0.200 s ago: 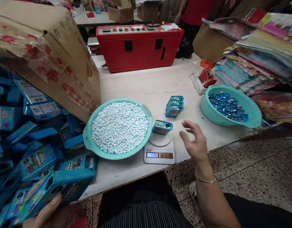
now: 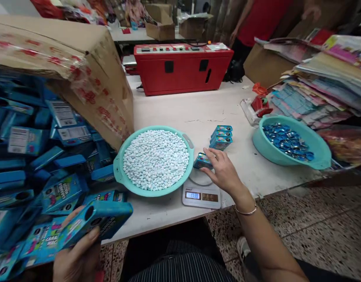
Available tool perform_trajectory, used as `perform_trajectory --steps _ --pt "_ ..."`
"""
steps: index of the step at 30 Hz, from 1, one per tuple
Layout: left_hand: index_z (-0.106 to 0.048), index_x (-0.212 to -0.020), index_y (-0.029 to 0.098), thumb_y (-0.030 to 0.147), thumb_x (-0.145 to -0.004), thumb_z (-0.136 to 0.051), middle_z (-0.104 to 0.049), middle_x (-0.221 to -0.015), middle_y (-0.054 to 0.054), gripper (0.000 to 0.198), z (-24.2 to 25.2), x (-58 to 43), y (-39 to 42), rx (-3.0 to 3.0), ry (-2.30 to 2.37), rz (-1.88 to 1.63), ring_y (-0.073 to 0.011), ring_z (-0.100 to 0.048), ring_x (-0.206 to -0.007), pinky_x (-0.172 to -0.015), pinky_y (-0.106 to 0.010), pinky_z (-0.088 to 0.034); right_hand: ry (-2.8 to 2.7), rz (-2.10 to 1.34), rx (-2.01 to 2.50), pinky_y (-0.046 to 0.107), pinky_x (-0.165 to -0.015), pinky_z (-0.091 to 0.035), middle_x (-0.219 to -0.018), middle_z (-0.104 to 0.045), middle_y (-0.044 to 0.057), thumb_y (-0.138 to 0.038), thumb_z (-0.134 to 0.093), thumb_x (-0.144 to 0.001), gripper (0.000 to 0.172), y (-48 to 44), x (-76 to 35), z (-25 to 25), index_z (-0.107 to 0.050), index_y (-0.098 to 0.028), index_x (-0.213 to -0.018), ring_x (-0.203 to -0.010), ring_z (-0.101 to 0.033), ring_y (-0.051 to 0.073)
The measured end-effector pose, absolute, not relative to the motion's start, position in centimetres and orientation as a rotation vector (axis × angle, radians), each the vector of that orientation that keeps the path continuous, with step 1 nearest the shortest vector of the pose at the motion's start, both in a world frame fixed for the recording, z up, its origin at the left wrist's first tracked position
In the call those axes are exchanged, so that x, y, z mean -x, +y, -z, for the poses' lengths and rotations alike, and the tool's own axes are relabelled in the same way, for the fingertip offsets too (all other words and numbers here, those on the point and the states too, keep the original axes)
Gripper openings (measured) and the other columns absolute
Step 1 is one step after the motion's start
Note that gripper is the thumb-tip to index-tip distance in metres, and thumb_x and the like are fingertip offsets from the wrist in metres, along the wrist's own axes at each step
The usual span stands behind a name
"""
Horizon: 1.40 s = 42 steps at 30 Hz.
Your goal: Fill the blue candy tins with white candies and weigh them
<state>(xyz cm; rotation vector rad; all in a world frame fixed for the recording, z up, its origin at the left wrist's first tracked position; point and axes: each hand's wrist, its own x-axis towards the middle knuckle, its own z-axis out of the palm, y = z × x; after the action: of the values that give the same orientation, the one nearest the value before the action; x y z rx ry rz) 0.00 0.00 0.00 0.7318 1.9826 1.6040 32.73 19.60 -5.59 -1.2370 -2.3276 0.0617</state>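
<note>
My right hand (image 2: 224,172) reaches over a small digital scale (image 2: 201,194) and closes its fingers round a blue tin (image 2: 201,160) standing on the scale's round plate. My left hand (image 2: 77,256) at the lower left grips a flat blue candy box (image 2: 95,222) from below. A teal basin (image 2: 119,172) full of small white candies (image 2: 156,158) sits just left of the scale. A short stack of filled blue tins (image 2: 221,137) stands behind my right hand.
A heap of blue boxes (image 2: 30,156) spills from a tipped cardboard carton (image 2: 65,58) at the left. A second teal basin (image 2: 289,158) with blue lids sits right, papers stacked behind. A red machine (image 2: 183,68) stands at the back; a person in red (image 2: 261,19) is beyond.
My right hand moved left from beside the scale onto the blue tin. My left hand rose into view with the blue box.
</note>
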Motion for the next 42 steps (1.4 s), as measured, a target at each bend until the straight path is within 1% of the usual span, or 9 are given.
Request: perform_trajectory --steps 5,15,19,23,27,34,37,40,42 --pt "-0.067 -0.104 0.021 0.038 -0.059 -0.084 -0.070 -0.106 -0.004 0.051 0.2 0.5 4.1 -0.888 1.756 -1.710 -0.0231 -0.068 -0.093 -0.083 -0.032 -0.057 -2.298 -0.010 1.223 0.046 -0.085 -0.051 -0.106 -0.063 0.015 -0.035 -0.042 -0.098 0.043 21.2 -33.2 6.7 -0.052 -0.018 -0.135 -0.101 -0.059 0.031" --pt "-0.063 -0.103 0.017 0.030 -0.061 -0.083 -0.072 -0.093 -0.005 0.049 -0.6 -1.1 10.1 -1.127 1.390 -1.583 -0.0216 -0.070 -0.083 -0.076 -0.031 -0.058 -2.156 -0.125 0.975 0.043 -0.094 -0.048 -0.115 -0.063 0.012 -0.036 -0.048 -0.096 0.038 23.5 -28.7 -1.2 -0.056 -0.022 -0.130 -0.108 -0.059 0.028" --pt "-0.062 -0.100 0.016 0.030 -0.060 -0.083 -0.070 -0.086 -0.003 0.047 -0.2 -1.3 9.8 -1.125 1.374 -1.581 -0.0186 -0.068 -0.075 -0.069 -0.028 -0.057 -2.353 -0.215 0.850 0.043 -0.092 -0.049 -0.113 -0.063 0.013 -0.031 -0.046 -0.096 0.036 26.6 -22.5 0.1 -0.055 -0.021 -0.130 -0.107 -0.058 0.028" --pt "-0.064 -0.100 0.017 0.028 -0.062 -0.082 -0.071 -0.093 -0.004 0.043 -0.2 -0.7 9.0 -1.200 1.424 -1.584 -0.0197 -0.069 -0.081 -0.073 -0.028 -0.056 -2.505 -0.206 0.908 0.045 -0.087 -0.051 -0.109 -0.062 0.014 -0.027 -0.044 -0.095 0.037 28.2 -19.0 2.6 -0.056 -0.021 -0.130 -0.103 -0.057 0.030" --pt "-0.065 -0.099 0.017 0.028 -0.063 -0.082 -0.071 -0.097 -0.006 0.041 0.0 -0.1 8.7 -1.244 1.459 -1.553 -0.0210 -0.069 -0.084 -0.076 -0.030 -0.056 -2.420 -0.233 0.858 0.048 -0.094 -0.048 -0.118 -0.060 0.013 -0.035 -0.051 -0.094 0.045 28.2 -19.5 3.5 -0.051 -0.022 -0.137 -0.110 -0.055 0.031" --pt "-0.064 -0.101 0.017 0.032 -0.063 -0.081 -0.071 -0.091 -0.005 0.044 0.5 -0.3 9.6 -1.226 1.467 -1.509 -0.0202 -0.068 -0.080 -0.071 -0.029 -0.056 -2.337 -0.290 0.916 0.051 -0.101 -0.045 -0.128 -0.058 0.015 -0.039 -0.056 -0.091 0.049 27.6 -20.8 2.5 -0.052 -0.021 -0.136 -0.119 -0.052 0.031" --pt "-0.065 -0.101 0.018 0.033 -0.066 -0.080 -0.071 -0.097 -0.006 0.041 0.3 -0.5 9.8 -1.323 1.509 -1.483 -0.0215 -0.068 -0.086 -0.077 -0.032 -0.056 -2.207 -0.413 0.864 0.050 -0.101 -0.045 -0.122 -0.062 0.014 -0.040 -0.059 -0.089 0.042 26.6 -20.0 1.3 -0.060 -0.020 -0.126 -0.117 -0.054 0.031" --pt "-0.065 -0.104 0.019 0.033 -0.068 -0.078 -0.070 -0.099 -0.006 0.040 -0.1 -0.2 10.1 -1.456 1.559 -1.388 -0.0229 -0.067 -0.090 -0.083 -0.035 -0.055 -1.835 -0.703 0.778 0.041 -0.094 -0.048 -0.107 -0.068 0.009 -0.041 -0.053 -0.093 0.027 24.2 -19.2 0.2 -0.068 -0.023 -0.107 -0.104 -0.061 0.025" --pt "-0.065 -0.106 0.020 0.032 -0.070 -0.077 -0.070 -0.098 -0.005 0.040 -0.6 0.1 10.5 -1.532 1.582 -1.301 -0.0229 -0.067 -0.090 -0.084 -0.036 -0.055 -1.613 -0.880 0.785 0.037 -0.088 -0.049 -0.098 -0.069 0.006 -0.042 -0.050 -0.095 0.027 22.6 -19.1 0.2 -0.070 -0.023 -0.098 -0.095 -0.063 0.022"
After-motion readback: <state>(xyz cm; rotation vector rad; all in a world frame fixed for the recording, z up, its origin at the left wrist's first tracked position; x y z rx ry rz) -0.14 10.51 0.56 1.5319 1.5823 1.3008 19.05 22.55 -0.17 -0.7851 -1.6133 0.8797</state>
